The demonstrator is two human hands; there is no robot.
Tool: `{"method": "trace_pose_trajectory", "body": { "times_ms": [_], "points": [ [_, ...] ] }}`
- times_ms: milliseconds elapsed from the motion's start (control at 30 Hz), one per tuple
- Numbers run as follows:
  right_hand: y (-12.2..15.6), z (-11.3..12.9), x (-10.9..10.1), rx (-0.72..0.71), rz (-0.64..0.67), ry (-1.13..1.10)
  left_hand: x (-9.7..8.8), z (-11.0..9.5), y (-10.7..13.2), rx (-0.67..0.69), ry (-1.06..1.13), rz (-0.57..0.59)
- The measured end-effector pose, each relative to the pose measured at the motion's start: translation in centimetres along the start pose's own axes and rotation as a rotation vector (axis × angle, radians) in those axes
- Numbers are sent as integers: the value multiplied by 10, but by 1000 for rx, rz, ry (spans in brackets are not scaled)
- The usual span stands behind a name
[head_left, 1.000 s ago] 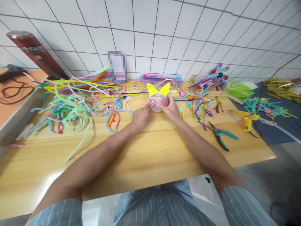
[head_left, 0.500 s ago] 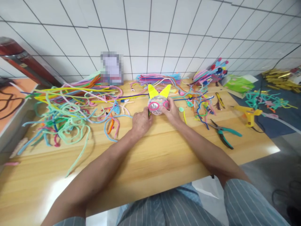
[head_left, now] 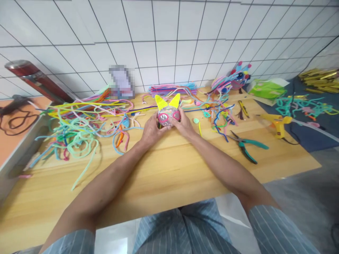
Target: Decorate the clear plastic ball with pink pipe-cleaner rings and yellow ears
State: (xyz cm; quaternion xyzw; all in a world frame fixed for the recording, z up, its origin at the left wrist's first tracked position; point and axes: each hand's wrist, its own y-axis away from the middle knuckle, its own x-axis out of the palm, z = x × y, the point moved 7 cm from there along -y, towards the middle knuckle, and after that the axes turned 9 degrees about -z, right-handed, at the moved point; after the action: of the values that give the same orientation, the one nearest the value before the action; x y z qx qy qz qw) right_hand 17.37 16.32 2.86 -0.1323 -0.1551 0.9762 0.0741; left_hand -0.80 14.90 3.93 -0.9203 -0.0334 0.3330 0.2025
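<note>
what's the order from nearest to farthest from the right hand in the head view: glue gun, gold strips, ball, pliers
From the right hand:
1. ball, against the hand, on its left
2. pliers, to its right on the table
3. glue gun, further right, past the pliers
4. gold strips, far right, toward the back

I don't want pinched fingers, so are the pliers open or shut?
Open. The pliers lie on the table with their handles spread apart.
</note>
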Motion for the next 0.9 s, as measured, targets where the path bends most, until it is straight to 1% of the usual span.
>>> {"method": "trace_pose_trajectory", "body": {
  "times_ms": [167, 367, 500, 667, 900],
  "points": [
    [-1, -2, 1, -44, -46, 18, -1, 4, 1, -5, 28, -26],
    [-1, -3, 2, -50, -58, 25, 1, 10, 0, -30, 0, -13],
    [-1, -5, 0, -46, -80, 33, 2, 8, -1, -16, -5, -11],
    [-2, -7, 0, -24, -74, 45, 4, 5, -2, 9, 2, 0],
    [0, -1, 0, -27, -68, 76, 5, 6, -3, 39, -15, -10]
  ]
}}
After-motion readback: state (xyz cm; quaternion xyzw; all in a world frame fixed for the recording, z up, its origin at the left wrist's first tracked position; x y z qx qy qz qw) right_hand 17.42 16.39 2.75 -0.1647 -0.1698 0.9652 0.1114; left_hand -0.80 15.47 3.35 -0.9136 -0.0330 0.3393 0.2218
